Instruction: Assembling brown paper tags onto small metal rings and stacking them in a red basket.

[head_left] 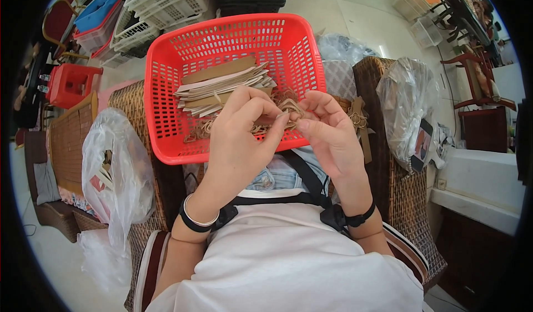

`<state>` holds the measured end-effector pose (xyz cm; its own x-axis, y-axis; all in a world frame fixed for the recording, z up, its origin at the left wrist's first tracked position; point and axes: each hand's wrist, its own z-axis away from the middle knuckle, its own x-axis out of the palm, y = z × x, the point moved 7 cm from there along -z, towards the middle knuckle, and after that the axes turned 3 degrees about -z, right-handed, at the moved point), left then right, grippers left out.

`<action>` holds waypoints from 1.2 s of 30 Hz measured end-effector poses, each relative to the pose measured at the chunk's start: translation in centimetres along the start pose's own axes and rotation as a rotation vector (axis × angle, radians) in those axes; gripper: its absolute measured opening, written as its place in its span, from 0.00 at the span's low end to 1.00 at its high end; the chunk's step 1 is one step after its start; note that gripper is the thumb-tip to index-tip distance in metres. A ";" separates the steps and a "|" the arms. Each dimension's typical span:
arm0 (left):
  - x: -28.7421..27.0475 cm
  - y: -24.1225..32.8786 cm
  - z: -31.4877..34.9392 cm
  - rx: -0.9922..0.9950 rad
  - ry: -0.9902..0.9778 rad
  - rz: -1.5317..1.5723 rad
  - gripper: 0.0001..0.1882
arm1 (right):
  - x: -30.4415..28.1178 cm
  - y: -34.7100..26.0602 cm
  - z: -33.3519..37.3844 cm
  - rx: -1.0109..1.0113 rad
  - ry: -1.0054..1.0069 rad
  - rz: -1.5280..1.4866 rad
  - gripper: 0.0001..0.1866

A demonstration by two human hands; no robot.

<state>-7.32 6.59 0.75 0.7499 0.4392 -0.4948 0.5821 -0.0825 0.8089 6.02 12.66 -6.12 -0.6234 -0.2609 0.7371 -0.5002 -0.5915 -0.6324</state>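
Note:
A red slotted plastic basket [233, 26] rests in front of me by my lap. In it lies a stack of brown and white flat paper pieces [222, 84], with loops of tan cord [198, 131] below them. Above the basket's near right part, my left hand [241, 131] pinches a looped tan cord [291, 110] between thumb and forefinger. Facing it, my right hand [331, 134] closes its thumb and fingers on the same cord, its other fingers curled. The fingers partly hide the cord's ends.
A clear plastic bag [125, 173] with papers hangs over the wicker armrest on my left. Another clear bag [408, 98] lies on the right wicker armrest [411, 206], near brown strips with cord [360, 120]. Stacked white crates [169, 6] and a red stool [71, 87] stand farther off.

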 end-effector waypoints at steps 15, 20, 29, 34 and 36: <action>1.1 -0.9 0.1 -0.086 0.075 0.377 0.05 | 0.5 -0.8 0.2 -0.096 0.014 0.227 0.16; 1.6 -0.6 0.2 -0.065 -0.019 0.348 0.05 | -0.2 -1.6 0.2 -0.125 0.043 0.337 0.09; 0.2 1.8 0.3 0.095 0.041 0.098 0.06 | 0.6 -3.3 0.7 -0.297 0.072 0.467 0.06; 0.3 2.4 0.6 0.143 0.024 0.179 0.05 | 1.2 -4.8 1.6 -0.455 0.180 0.587 0.04; 1.2 0.9 0.5 -0.217 0.056 0.779 0.07 | 1.1 -4.4 1.9 -0.402 0.175 0.605 0.04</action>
<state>-5.77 6.54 0.72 0.8947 0.3715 0.2480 -0.1790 -0.2105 0.9611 8.67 13.57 -2.07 -0.9293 -0.3068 0.2057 -0.2001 -0.0499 -0.9785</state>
